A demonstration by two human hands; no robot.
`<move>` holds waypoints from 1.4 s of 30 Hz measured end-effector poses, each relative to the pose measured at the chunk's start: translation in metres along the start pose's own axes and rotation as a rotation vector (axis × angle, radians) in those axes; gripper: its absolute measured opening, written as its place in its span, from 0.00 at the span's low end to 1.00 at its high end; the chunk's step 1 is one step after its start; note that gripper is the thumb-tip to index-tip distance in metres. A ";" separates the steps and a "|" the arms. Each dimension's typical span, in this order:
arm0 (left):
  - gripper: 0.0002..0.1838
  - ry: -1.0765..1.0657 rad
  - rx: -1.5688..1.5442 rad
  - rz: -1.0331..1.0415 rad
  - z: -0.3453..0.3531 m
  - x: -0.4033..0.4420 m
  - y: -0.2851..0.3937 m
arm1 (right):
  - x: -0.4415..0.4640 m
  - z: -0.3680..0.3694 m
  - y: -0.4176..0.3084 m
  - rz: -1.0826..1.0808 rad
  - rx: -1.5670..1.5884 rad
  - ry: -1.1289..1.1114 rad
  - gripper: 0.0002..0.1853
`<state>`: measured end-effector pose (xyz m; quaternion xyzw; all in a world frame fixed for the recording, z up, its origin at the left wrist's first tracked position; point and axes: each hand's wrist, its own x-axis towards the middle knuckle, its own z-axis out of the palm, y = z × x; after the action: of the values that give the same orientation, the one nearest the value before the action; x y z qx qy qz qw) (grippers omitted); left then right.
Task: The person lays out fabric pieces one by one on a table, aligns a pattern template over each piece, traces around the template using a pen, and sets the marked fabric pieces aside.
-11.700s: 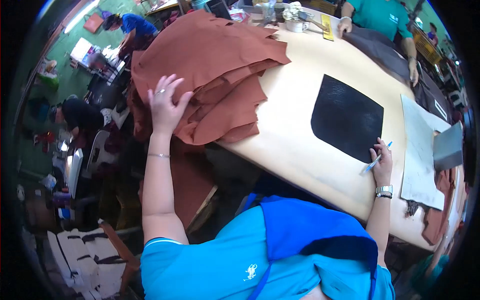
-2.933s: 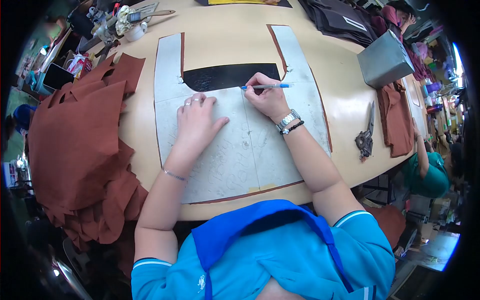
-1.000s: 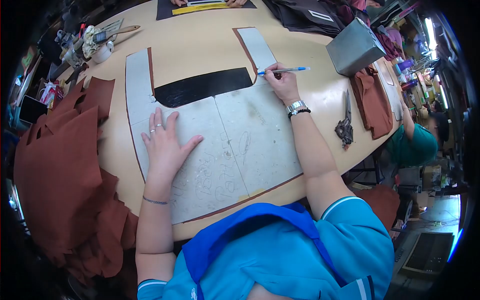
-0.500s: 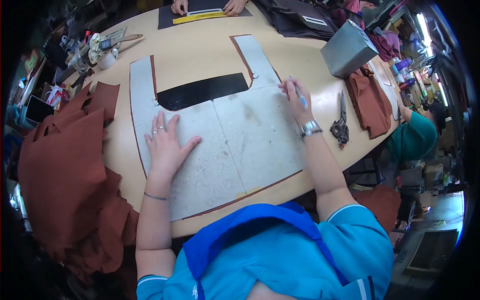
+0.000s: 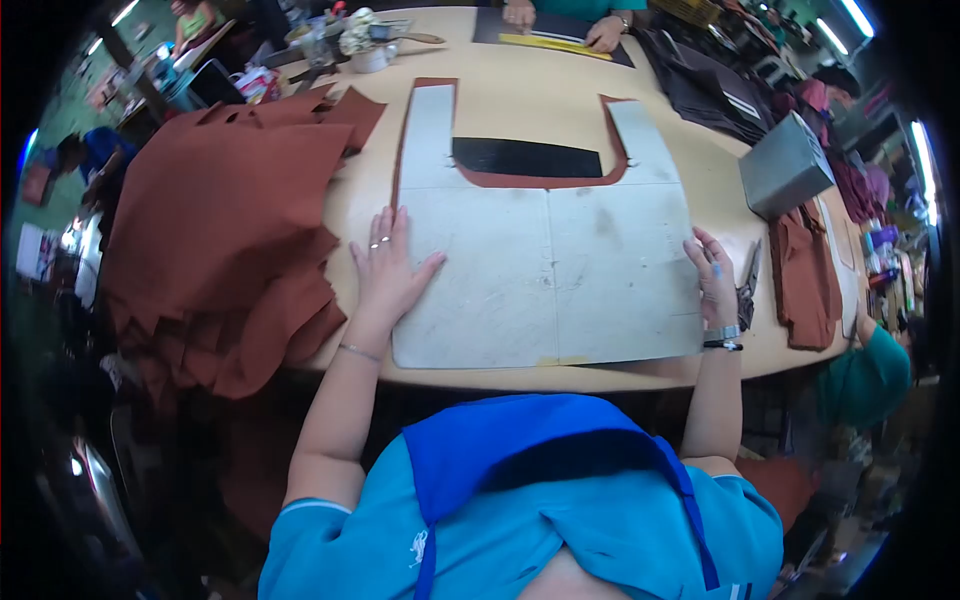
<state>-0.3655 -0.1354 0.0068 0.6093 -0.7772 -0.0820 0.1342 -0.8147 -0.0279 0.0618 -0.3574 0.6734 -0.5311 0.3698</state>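
A large greyish-white pattern template [image 5: 480, 280] with two upright arms and a U-shaped cutout lies over brown leather [image 5: 500, 181], which shows along the cutout and the upper edges. My left hand [image 5: 393, 265] rests with spread fingers on the template's left edge, a ring on one finger. At the opposite edge, my right hand [image 5: 712, 275] has its fingers curled against the template, with a blue pen [image 5: 716, 268] held in them; most of the pen is hidden. Just beyond that hand lie dark-handled scissors [image 5: 748, 285]. A black piece [image 5: 530, 158] sits inside the cutout.
Brown leather sheets [image 5: 220, 230] are heaped at the left. A metal block [image 5: 785, 165] and folded brown leather [image 5: 805, 280] stand at right. A white cup [image 5: 370, 58] with a brush [image 5: 410, 37] is at the back. Across the table, another person's hands hold a yellow ruler [image 5: 555, 46].
The template has slid toward me, exposing more brown leather at the cutout and upper edges. My right hand has come down from the upper right to the template's right side. The view has shifted.
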 end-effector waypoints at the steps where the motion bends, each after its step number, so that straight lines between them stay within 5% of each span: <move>1: 0.48 -0.011 0.024 -0.009 -0.001 0.000 0.001 | -0.002 -0.004 -0.010 0.065 -0.026 -0.077 0.25; 5: 0.49 -0.028 0.012 -0.030 0.001 0.004 -0.001 | -0.012 -0.021 -0.024 -0.245 -0.543 -0.073 0.18; 7: 0.49 -0.025 -0.015 -0.047 0.004 0.004 -0.004 | -0.027 -0.031 -0.034 -0.371 -0.566 0.141 0.17; 13: 0.51 0.075 0.097 -0.204 0.015 0.005 -0.002 | -0.032 -0.132 -0.042 -0.400 -0.072 0.371 0.18; 16: 0.41 0.131 0.020 -0.219 0.011 0.006 0.001 | -0.034 -0.171 -0.030 -0.354 0.210 0.525 0.21; 18: 0.33 0.169 -0.065 -0.184 0.007 0.005 0.001 | -0.015 -0.246 0.019 -0.565 -0.369 0.817 0.24; 20: 0.23 0.207 -0.160 -0.152 0.006 0.008 -0.003 | -0.017 -0.227 0.023 -0.801 -0.792 1.106 0.28; 21: 0.19 0.177 -0.210 -0.173 -0.002 0.009 0.001 | -0.017 -0.207 0.017 -0.833 -0.725 1.104 0.28; 25: 0.16 0.351 -0.973 -0.141 0.018 0.030 -0.002 | 0.007 -0.114 0.009 -0.961 -0.669 0.684 0.21; 26: 0.18 0.408 -1.180 -0.143 0.013 0.032 -0.003 | 0.027 -0.100 0.013 -0.634 0.163 0.418 0.20; 29: 0.21 0.401 -1.230 -0.255 -0.109 -0.019 -0.015 | 0.015 -0.009 0.008 -0.706 -0.554 0.160 0.21; 30: 0.27 0.470 -0.935 -0.108 -0.109 -0.015 -0.064 | 0.023 0.009 0.014 -0.703 -0.592 0.111 0.19; 31: 0.26 0.592 -1.144 0.034 -0.111 -0.010 -0.119 | 0.027 0.029 0.018 -0.702 -0.579 0.020 0.19; 35: 0.25 1.042 -0.986 -0.341 -0.224 -0.206 -0.184 | 0.035 0.083 0.034 -0.841 -0.706 -0.110 0.19; 38: 0.25 1.346 -0.814 -0.475 -0.294 -0.336 -0.187 | 0.038 0.099 0.055 -0.666 -0.553 -0.195 0.18; 40: 0.25 1.490 -0.725 -0.521 -0.330 -0.385 -0.170 | 0.033 0.101 0.053 -0.463 -0.690 -0.214 0.17; 42: 0.25 1.594 -0.669 -0.545 -0.354 -0.407 -0.156 | 0.037 0.100 0.061 -0.577 -0.631 -0.213 0.17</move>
<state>-0.0223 0.2335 0.2536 0.5775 -0.2186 0.1137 0.7783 -0.7495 -0.0944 -0.0189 -0.6791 0.6333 -0.3410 0.1463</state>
